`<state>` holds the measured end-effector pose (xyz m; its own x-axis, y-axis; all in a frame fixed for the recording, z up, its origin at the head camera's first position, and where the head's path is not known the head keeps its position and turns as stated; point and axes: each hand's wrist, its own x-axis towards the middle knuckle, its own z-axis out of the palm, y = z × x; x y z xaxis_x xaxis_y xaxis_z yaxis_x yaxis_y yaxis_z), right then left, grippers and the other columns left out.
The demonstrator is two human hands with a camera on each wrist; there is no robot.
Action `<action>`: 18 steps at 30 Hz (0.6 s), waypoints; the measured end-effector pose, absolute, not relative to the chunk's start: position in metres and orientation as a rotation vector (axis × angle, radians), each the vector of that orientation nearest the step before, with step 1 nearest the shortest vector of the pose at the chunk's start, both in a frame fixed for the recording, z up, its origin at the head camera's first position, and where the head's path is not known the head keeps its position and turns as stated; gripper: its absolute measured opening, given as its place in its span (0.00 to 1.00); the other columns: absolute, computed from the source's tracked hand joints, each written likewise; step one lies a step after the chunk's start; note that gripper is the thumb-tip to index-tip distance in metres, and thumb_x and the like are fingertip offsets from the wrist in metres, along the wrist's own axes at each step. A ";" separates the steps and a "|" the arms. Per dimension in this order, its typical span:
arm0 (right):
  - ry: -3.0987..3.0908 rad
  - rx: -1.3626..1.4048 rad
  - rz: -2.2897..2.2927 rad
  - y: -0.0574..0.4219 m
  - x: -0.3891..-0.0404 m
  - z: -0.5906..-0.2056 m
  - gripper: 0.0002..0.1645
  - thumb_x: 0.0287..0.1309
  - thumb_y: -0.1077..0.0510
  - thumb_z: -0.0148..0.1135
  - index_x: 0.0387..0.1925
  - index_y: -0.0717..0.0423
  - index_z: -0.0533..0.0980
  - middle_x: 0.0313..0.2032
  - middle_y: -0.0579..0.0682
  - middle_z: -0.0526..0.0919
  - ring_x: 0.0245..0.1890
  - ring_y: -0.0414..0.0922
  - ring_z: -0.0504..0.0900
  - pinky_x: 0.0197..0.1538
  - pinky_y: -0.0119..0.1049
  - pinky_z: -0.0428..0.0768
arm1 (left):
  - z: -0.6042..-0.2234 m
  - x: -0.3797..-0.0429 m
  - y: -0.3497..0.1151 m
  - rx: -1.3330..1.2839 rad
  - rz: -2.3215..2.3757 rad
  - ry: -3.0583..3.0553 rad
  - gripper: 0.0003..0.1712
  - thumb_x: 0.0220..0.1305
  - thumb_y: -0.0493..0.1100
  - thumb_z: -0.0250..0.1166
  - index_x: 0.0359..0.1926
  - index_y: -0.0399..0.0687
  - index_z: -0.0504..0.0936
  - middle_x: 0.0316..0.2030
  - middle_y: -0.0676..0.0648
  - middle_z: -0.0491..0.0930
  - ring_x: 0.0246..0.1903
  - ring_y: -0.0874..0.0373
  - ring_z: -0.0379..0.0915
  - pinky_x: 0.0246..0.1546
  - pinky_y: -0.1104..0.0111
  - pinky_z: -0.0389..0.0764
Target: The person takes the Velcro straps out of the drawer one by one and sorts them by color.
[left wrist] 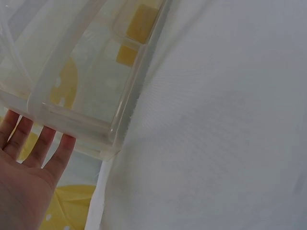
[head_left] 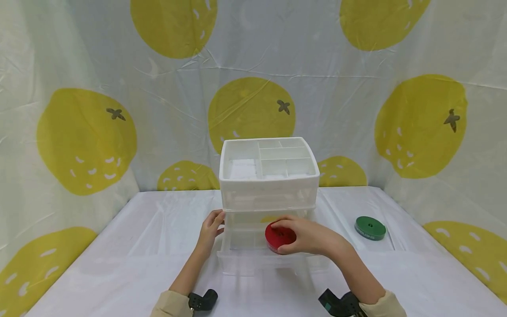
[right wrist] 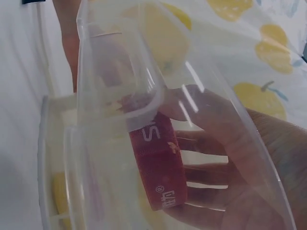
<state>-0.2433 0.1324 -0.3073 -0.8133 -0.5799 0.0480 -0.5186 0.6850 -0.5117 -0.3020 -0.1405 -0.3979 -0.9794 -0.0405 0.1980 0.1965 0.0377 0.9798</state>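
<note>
A white drawer unit [head_left: 269, 194] stands on the table, and its clear lower drawer [head_left: 237, 262] is pulled out toward me. My right hand [head_left: 310, 235] grips a red roll of tape [head_left: 280, 237] by its edge, over the open drawer. In the right wrist view, white print shows on the red roll [right wrist: 160, 165], seen through clear plastic, with fingers of the right hand [right wrist: 225, 158] around it. At the unit's left side, my left hand [head_left: 211, 229] rests extended fingers against it. The left wrist view shows those fingertips [left wrist: 67, 142] touching the clear plastic.
A green roll of tape [head_left: 370, 227] lies on the white-covered table [head_left: 158, 233], right of the unit. The unit's top has a compartmented tray [head_left: 241, 152]. A lemon-print curtain [head_left: 253, 61] encloses the back and sides.
</note>
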 end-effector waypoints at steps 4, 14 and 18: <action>2.780 -0.902 -0.809 0.140 -0.242 -0.303 0.32 0.45 0.50 0.68 0.55 0.50 0.71 0.55 0.46 0.69 0.52 0.48 0.69 0.40 0.38 0.80 | -0.397 -0.301 -0.140 -0.163 -2.042 -2.141 0.20 0.67 0.49 0.49 0.51 0.39 0.71 0.36 0.55 0.72 0.37 0.65 0.68 0.49 0.61 0.74; 2.834 -0.868 -0.845 0.159 -0.241 -0.292 0.32 0.47 0.49 0.67 0.55 0.52 0.70 0.56 0.51 0.69 0.53 0.51 0.69 0.40 0.40 0.80 | -0.396 -0.301 -0.140 -0.148 -2.043 -2.148 0.21 0.66 0.50 0.50 0.51 0.38 0.71 0.37 0.51 0.72 0.38 0.64 0.68 0.49 0.61 0.73; 2.828 -0.864 -0.880 0.166 -0.240 -0.287 0.33 0.47 0.50 0.67 0.56 0.53 0.70 0.57 0.52 0.68 0.54 0.53 0.68 0.40 0.40 0.80 | -0.397 -0.302 -0.140 -0.163 -2.049 -2.137 0.21 0.66 0.50 0.50 0.50 0.38 0.71 0.38 0.48 0.72 0.37 0.64 0.68 0.49 0.60 0.74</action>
